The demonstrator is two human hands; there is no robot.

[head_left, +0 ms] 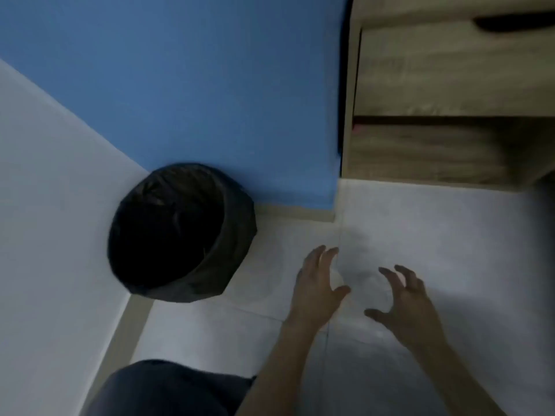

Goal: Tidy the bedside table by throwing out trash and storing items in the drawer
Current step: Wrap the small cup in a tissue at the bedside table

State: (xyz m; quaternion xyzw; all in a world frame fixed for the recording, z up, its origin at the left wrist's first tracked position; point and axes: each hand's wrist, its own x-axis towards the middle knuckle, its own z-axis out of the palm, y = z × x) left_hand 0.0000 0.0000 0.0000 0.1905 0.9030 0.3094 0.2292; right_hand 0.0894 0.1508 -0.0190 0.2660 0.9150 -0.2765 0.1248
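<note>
A round bin lined with a black bag stands on the floor in the corner, left of my hands. The wooden bedside table fills the upper right, with a drawer front and a dark handle slot at its top; a dark gap runs below the drawer. My left hand and my right hand hover over the pale floor in front of the table, facing each other with fingers spread and loosely curved. Neither hand holds anything. The table's top is out of view.
A blue wall rises behind the bin and a white wall runs along the left. Pale floor tiles spread below the table. My knee in dark cloth shows at the bottom.
</note>
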